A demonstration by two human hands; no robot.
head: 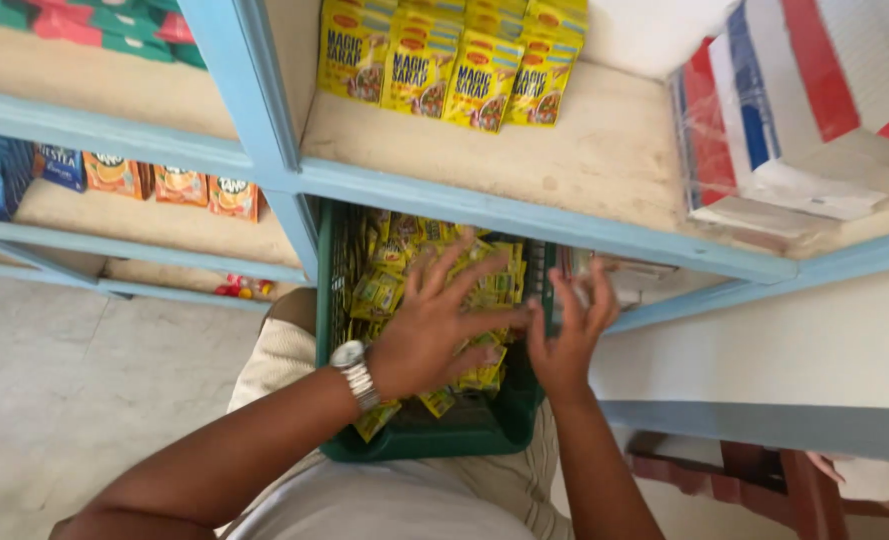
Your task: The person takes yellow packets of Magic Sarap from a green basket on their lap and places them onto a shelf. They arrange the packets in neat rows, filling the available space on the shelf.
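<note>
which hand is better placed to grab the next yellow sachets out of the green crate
Left, probably. The left hand lies spread on the yellow sachets inside the green crate, while the right hand is at the crate's right rim.

My left hand (427,335), with a silver wristwatch (355,372), lies on yellow sachets (395,275) with green and red markings, in a dark green plastic crate (465,425). Matching yellow packets (455,60) stand on the pale blue-framed shelf (525,215) with beige boards. Orange sachets (165,183) lie lower left; a red, white and blue striped bag (795,90) lies right.
</note>
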